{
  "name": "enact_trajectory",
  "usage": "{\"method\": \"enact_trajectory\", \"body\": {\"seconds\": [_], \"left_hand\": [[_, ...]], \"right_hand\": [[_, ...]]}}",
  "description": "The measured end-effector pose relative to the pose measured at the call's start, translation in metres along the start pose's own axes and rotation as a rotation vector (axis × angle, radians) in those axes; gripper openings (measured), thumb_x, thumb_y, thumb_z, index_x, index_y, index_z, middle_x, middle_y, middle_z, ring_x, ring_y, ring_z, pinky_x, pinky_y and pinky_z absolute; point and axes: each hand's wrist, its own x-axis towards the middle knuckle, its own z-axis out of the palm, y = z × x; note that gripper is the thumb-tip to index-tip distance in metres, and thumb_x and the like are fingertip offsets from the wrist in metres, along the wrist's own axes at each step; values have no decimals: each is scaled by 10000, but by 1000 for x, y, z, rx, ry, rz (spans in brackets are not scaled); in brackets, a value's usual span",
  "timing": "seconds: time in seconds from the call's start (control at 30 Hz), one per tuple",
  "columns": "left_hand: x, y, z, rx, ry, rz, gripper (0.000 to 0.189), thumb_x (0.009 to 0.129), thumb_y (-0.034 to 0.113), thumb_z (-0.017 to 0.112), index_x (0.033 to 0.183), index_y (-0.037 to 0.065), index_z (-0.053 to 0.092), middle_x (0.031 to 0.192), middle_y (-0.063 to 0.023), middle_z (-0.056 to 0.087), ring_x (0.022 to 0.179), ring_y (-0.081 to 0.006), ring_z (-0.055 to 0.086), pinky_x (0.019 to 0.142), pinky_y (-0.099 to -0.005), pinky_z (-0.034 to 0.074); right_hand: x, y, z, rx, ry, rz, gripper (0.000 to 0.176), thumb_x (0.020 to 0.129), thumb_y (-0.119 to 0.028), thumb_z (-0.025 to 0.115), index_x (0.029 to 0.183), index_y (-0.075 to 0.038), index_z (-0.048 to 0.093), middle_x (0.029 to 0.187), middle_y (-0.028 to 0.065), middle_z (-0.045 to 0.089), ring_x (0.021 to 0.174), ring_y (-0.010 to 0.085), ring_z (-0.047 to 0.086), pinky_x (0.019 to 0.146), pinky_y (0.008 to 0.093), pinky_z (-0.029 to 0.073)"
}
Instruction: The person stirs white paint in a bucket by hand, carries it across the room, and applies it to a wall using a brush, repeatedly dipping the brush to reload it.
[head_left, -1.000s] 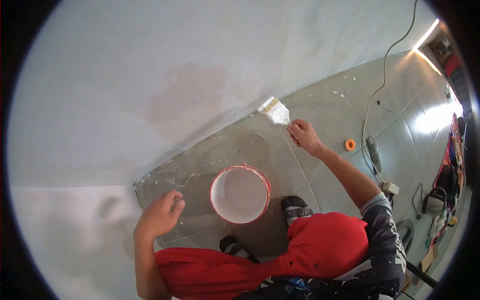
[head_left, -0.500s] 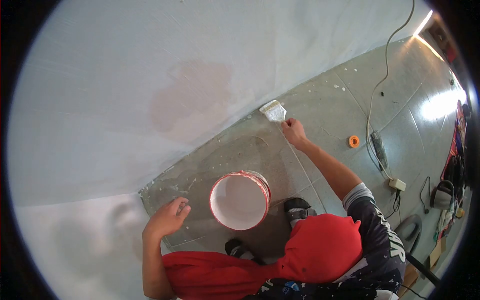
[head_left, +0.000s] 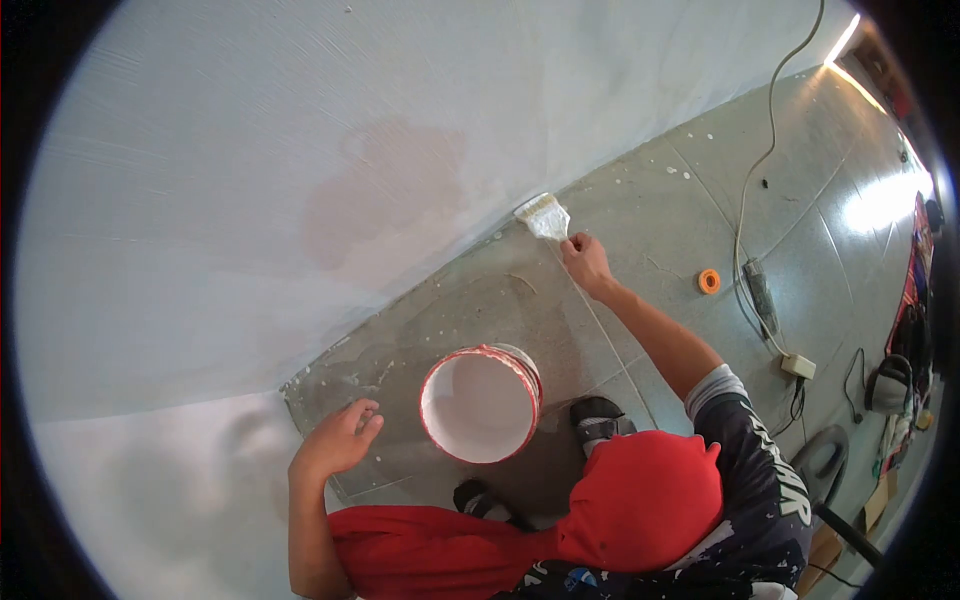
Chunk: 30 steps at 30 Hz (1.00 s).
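Observation:
My right hand is closed around the handle of a wide flat paintbrush, its head and body smeared with white. The bristle tip is at the foot of the pale wall, where it meets the floor. Below and left of the brush, a white bucket with a red rim stands on the tiles, holding whitish liquid. My left hand hangs left of the bucket, apart from it, fingers loosely bent and holding nothing. A damp-looking pinkish patch marks the wall.
Grey floor tiles carry white splashes. To the right lie an orange tape roll, a grey power tool, a cable and a socket block. My shoes stand close behind the bucket.
The brush and my right hand have shifted slightly up and left, toward the wall. My left hand has barely moved, and the bucket stays put.

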Motion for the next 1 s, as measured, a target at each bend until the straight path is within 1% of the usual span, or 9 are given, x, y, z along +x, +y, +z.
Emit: {"method": "enact_trajectory", "body": {"seconds": [0.07,0.2,0.27,0.57,0.6,0.67,0.77,0.83,1.0], "left_hand": [[-2,1,-1,-8,-7,-29,408,995,389,498,1255,82,564,1223,-161,643,1113,-339,618,932,-415,491],[-1,-4,2,1,-1,-22,404,997,381,498,1255,79,567,1227,-160,641,1112,-335,618,932,-412,491],[-1,-4,2,8,1,-25,402,997,378,499,1256,79,567,1228,-159,640,1111,-334,619,930,-411,492],[-5,-2,1,-5,26,-15,422,984,364,517,1261,49,559,1203,-184,651,1064,-326,640,915,-402,498],[-4,-4,2,-9,26,-15,422,983,364,518,1261,49,558,1202,-186,651,1063,-327,641,915,-402,498],[-4,-5,2,-15,24,-15,422,983,363,519,1261,48,557,1201,-187,651,1061,-328,642,915,-402,498],[-3,-3,1,-15,30,-6,421,983,363,518,1260,49,556,1196,-187,652,1057,-328,644,915,-403,498],[-2,-5,1,0,7,-19,413,999,394,488,1266,86,554,1234,-166,640,1120,-346,617,930,-418,491],[0,-4,1,-4,-3,-26,423,1000,397,486,1277,83,547,1253,-164,629,1137,-340,609,943,-414,484]], "right_hand": [[-7,4,-2,-12,-17,14,303,882,-252,579,899,43,646,758,124,671,681,213,633,658,359,498],[-9,4,0,-89,20,-26,309,884,-255,575,906,45,646,749,132,664,692,229,632,666,376,497],[-9,-2,-1,-91,4,7,338,880,-279,592,917,52,650,845,227,676,835,341,664,755,421,499],[7,-9,6,-187,-5,45,307,865,-248,593,907,50,653,886,260,678,888,386,667,779,443,502],[9,-8,8,-186,-6,44,307,865,-248,593,907,50,653,886,260,678,888,386,667,779,443,502],[12,-3,10,-147,48,-10,310,868,-249,585,864,55,646,760,203,663,734,306,657,689,416,492],[-7,-39,-4,-109,44,-41,340,867,-262,596,935,66,655,835,243,679,829,363,678,756,430,505],[-17,-54,-11,-30,44,-48,348,868,-268,599,939,68,656,824,238,678,813,348,677,747,419,505],[-30,-41,-18,125,44,-81,363,874,-285,607,940,67,660,810,230,674,780,313,672,728,392,503]]}}
